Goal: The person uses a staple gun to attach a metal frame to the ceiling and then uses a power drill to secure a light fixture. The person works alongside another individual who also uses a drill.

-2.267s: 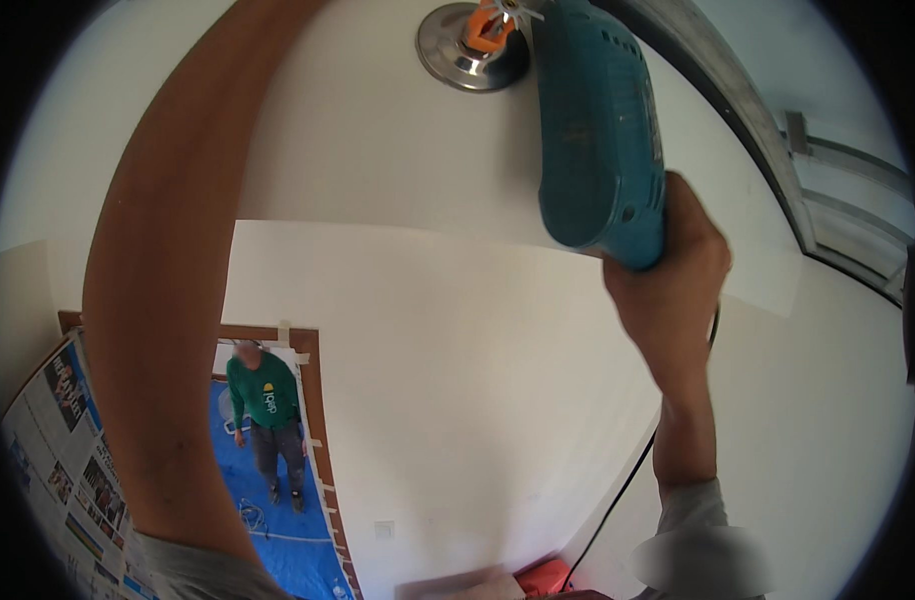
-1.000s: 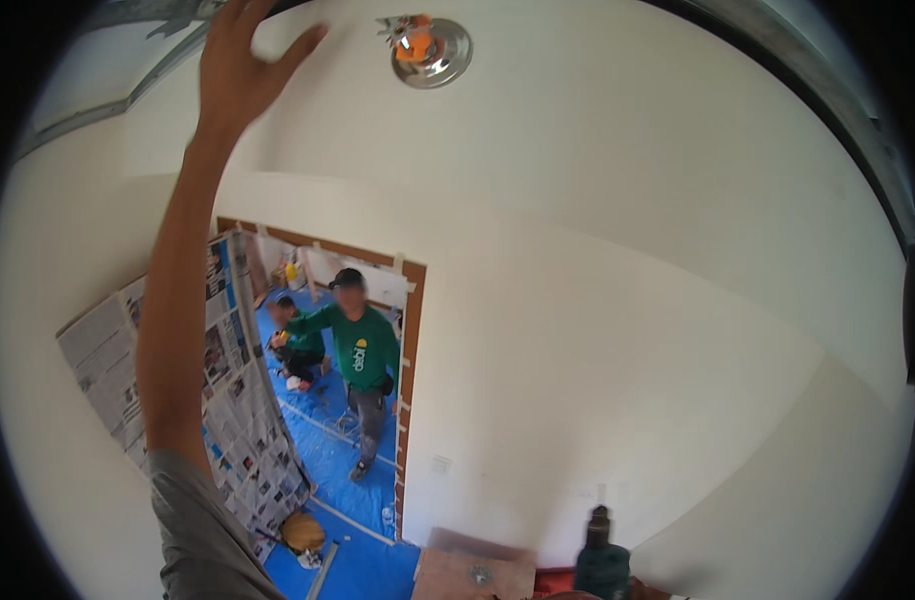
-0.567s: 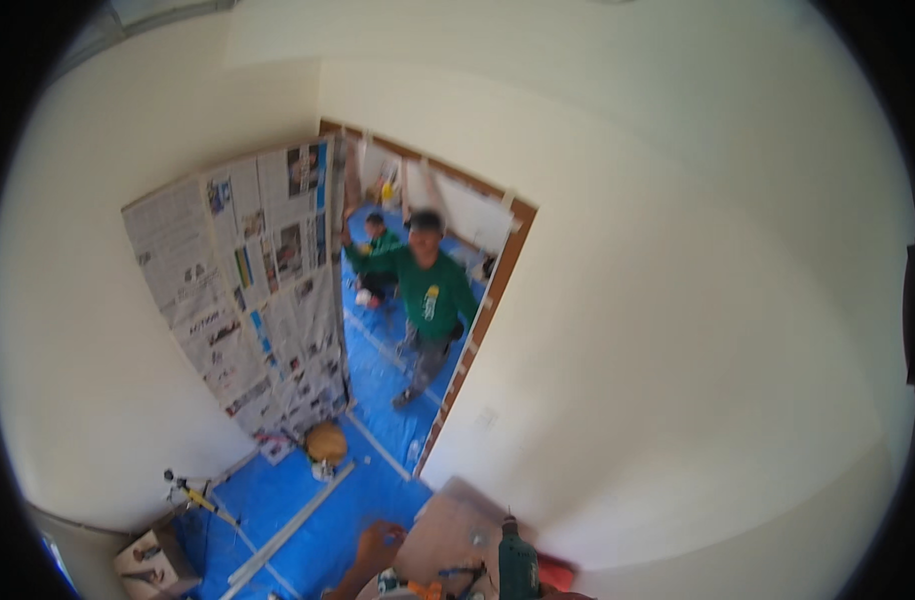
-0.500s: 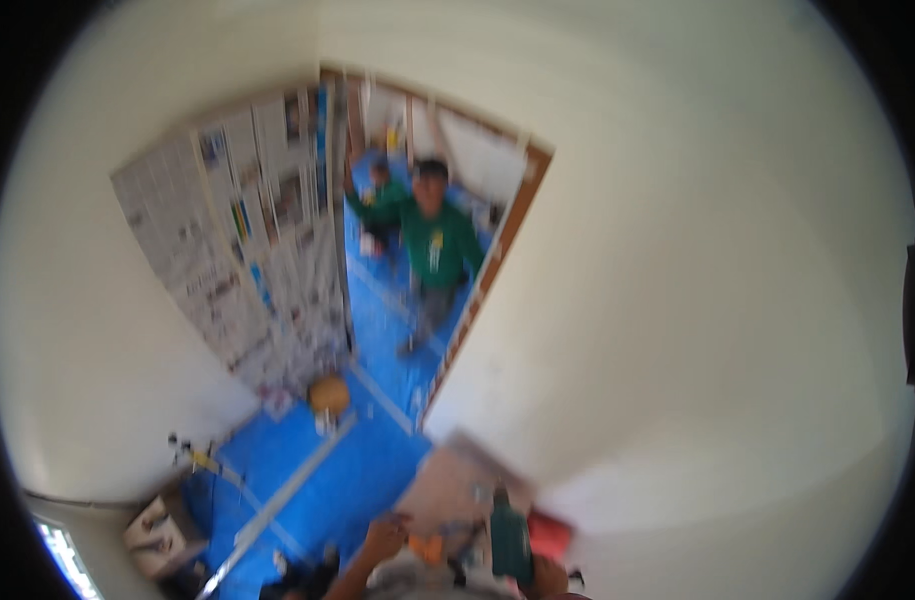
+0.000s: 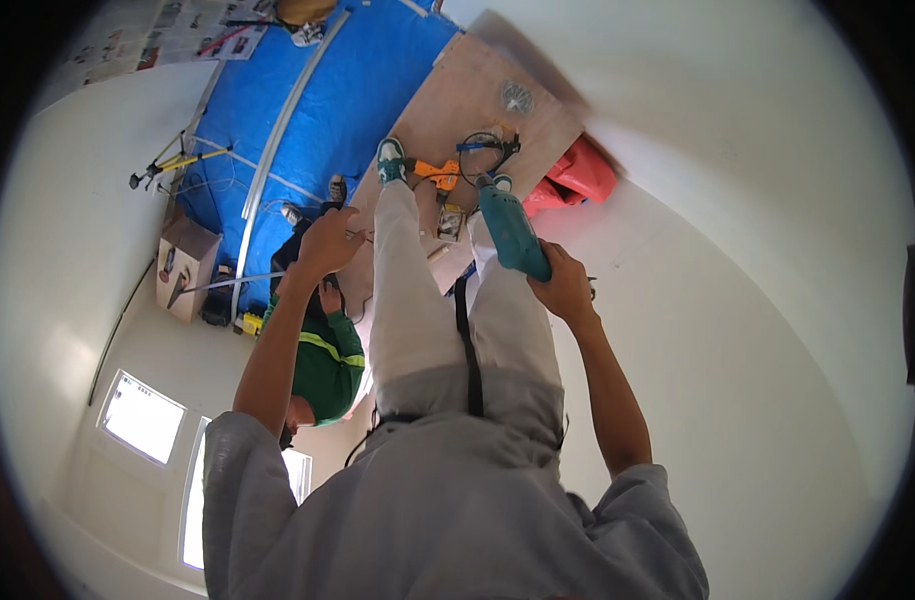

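My right hand (image 5: 566, 285) grips a teal power drill (image 5: 513, 230) by its lower end, and the drill's dark nose points away from me. Raised over the left side of my body is my left hand (image 5: 326, 245), with its fingers loosely bent and apart, and nothing shows in it. Beneath the drill, an orange tool (image 5: 438, 175) lies on the brown board (image 5: 408, 245) where I stand. Beside it are a dark cable with a blue part (image 5: 486, 147) and a small box of loose bits (image 5: 450, 220).
A co-worker in a green top (image 5: 323, 375) crouches at my left, near a cardboard box (image 5: 186, 265) and a yellow-and-black stand (image 5: 173, 165). Blue sheeting (image 5: 368, 80) covers the floor. A red bag (image 5: 583, 172) lies by the right wall (image 5: 718, 330). A clear round container (image 5: 518, 97) sits on the board.
The view has swung down toward my body. The doorway with people in green has left the picture. My right hand still holds the drill, and both forearms now show.
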Action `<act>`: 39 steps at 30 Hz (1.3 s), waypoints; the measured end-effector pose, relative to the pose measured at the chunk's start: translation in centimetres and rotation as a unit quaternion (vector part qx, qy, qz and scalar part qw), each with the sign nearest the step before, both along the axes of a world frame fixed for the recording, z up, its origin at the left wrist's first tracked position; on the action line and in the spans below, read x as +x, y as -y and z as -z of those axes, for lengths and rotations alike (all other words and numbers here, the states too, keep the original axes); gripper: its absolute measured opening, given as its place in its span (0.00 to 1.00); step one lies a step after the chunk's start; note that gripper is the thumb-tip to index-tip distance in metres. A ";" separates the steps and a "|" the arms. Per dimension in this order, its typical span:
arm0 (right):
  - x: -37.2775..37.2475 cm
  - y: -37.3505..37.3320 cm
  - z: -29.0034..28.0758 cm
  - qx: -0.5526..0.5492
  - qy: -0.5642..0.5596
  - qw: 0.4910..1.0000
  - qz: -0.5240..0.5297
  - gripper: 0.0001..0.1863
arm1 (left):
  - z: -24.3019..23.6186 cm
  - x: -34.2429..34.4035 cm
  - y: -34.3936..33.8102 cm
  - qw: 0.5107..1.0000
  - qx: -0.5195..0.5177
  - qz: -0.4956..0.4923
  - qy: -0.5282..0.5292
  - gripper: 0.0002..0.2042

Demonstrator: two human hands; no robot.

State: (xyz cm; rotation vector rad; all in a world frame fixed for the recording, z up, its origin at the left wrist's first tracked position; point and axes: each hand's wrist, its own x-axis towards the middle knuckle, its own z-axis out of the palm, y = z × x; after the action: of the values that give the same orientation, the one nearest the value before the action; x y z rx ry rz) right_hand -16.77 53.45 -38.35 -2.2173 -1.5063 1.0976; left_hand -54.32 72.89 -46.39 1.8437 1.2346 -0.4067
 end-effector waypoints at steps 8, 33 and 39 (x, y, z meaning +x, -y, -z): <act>10.0 -3.4 27.4 -0.129 -0.258 0.917 0.275 0.13 | 31.7 10.7 6.6 0.996 -0.076 -0.036 0.041 0.16; 18.5 -13.6 76.4 -0.218 -0.299 0.923 0.105 0.35 | 67.1 27.8 7.1 0.998 -0.059 -0.020 0.009 0.24; 18.9 -8.4 78.8 -0.095 -0.053 0.982 0.156 0.42 | 66.2 30.4 5.5 0.982 -0.151 0.093 -0.062 0.27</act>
State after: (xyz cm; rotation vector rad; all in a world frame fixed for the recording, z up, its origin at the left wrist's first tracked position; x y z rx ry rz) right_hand 2.18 61.86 -117.14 -2.3705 -1.0039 1.2746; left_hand -23.95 67.41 -112.55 1.6950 1.0191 -0.7797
